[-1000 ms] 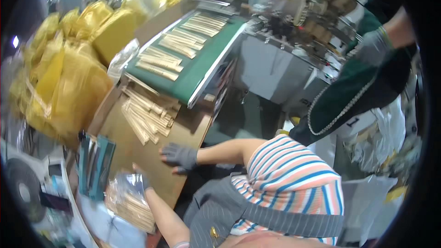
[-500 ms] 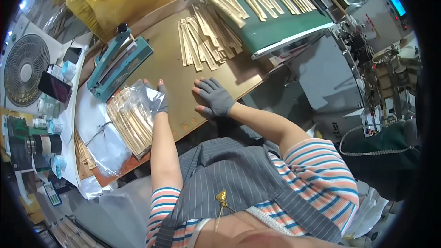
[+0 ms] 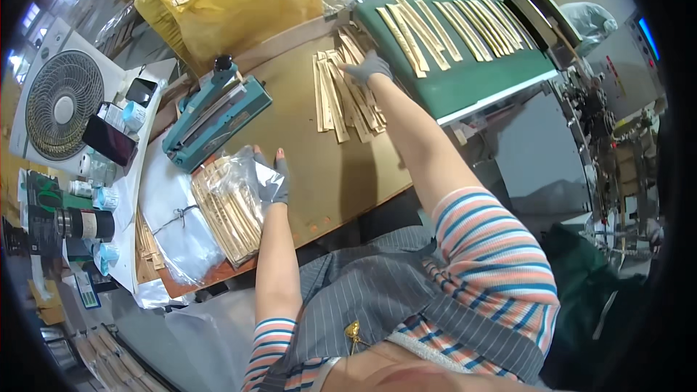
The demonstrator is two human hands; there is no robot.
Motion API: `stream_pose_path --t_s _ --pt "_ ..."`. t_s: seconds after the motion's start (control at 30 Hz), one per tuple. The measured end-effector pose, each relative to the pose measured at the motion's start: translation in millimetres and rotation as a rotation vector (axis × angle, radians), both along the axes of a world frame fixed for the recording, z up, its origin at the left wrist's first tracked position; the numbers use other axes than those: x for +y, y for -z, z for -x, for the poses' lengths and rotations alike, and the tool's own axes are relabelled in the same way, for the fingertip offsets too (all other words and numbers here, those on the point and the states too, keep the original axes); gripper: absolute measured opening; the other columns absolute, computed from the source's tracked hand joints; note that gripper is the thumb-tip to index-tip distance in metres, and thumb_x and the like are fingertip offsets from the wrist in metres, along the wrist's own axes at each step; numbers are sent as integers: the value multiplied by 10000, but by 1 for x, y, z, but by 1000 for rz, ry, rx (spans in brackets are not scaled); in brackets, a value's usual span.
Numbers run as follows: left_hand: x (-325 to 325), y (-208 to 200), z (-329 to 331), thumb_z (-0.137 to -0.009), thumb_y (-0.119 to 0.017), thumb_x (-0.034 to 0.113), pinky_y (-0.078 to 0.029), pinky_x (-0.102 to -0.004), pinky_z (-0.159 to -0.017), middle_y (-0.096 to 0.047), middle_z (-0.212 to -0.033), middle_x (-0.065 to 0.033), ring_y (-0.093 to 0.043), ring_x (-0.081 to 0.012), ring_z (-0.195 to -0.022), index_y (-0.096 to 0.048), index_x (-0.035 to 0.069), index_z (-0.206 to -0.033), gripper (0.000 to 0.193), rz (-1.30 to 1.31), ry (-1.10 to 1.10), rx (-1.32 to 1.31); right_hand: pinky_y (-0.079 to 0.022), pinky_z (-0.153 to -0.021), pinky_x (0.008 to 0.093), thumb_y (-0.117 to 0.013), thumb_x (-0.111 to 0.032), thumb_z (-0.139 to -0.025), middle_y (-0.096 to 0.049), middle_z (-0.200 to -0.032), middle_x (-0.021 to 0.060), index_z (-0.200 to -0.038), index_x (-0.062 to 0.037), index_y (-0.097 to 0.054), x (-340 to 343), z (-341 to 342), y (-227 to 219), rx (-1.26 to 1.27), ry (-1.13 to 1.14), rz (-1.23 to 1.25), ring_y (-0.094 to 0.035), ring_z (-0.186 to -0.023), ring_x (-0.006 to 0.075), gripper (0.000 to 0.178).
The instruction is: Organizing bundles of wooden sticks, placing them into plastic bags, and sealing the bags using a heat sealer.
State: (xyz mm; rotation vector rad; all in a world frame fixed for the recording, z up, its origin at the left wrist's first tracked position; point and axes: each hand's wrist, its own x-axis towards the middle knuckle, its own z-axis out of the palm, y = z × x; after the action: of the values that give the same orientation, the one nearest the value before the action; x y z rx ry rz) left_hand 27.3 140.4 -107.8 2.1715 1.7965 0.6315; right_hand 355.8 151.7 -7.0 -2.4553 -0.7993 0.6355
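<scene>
My left hand (image 3: 274, 180), in a grey fingerless glove, lies with fingers stretched beside a clear plastic bag (image 3: 231, 199) filled with narrow tan paper-wrapped strips. Part of the bag's loose, shiny film overlaps the glove. Farther off, my right hand (image 3: 372, 69), gloved the same way, reaches over the right side of a loose pile of tan strips (image 3: 335, 105). Its fingers are spread, and nothing shows in its grip; the far fingertips are partly hidden. A teal hand-lever sealer (image 3: 218, 120) stands beyond my left hand.
A green conveyor belt (image 3: 465, 87) carries several spaced strips at the back right. Flat clear bags (image 3: 178, 239) lie at the table's left. A white fan (image 3: 64, 105), a phone (image 3: 109, 139) and small jars occupy the left side shelf. Yellow plastic sacks (image 3: 247, 7) are behind.
My right hand has moved forward from the bare tabletop to the strip pile. The left hand stays beside the filled bag. The whole view has shifted slightly.
</scene>
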Motion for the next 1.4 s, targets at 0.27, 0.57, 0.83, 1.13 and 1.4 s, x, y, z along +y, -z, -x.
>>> stream_pose_path --t_s 0.27,0.57,0.83,1.13,1.4 --pt "16 -41 -53 -896 -444 477 -325 -405 -1000 -451 -1263 -282 -432 -400 -1175 -372 -38 -1310 665 4 330 -215 -431 -872 314 -708 -300 -681 -586 -1114 143 -1166 -17 -533 -1 10 40 255 -90 -387 -570 -1015 234 589" --pt "26 -26 -68 -866 -457 525 -337 -461 -957 -470 -1218 -273 -437 -414 -1119 -488 -11 -1204 635 -179 310 -61 -406 -905 438 -620 -299 -785 -510 -1100 191 -1029 -39 -522 -202 76 67 -537 -479 -591 -482 -1073 373 370" --pt "22 -34 -51 -882 -498 414 -323 -444 -1009 -494 -1218 -271 -440 -407 -1150 -513 -69 -1171 563 -228 347 100 -414 -896 438 -543 -300 -801 -472 -1153 190 -1039 -50 -513 -214 94 75 -446 -504 -614 -443 -1122 378 347" --pt "37 -17 -59 -890 -426 495 -332 -421 -1008 -474 -1266 -247 -445 -382 -1167 -483 -56 -1226 647 -277 320 178 -401 -923 443 -535 -312 -808 -490 -1154 205 -1017 -11 -531 -214 94 78 -545 -451 -663 -453 -1121 374 367" --pt "30 -26 -61 -884 -394 554 -348 -429 -993 -477 -1256 -259 -451 -400 -1155 -484 -56 -1225 705 -211 310 109 -401 -925 444 -549 -310 -793 -495 -1157 207 -1022 -11 -532 -214 95 76 -551 -457 -642 -451 -1128 371 378"
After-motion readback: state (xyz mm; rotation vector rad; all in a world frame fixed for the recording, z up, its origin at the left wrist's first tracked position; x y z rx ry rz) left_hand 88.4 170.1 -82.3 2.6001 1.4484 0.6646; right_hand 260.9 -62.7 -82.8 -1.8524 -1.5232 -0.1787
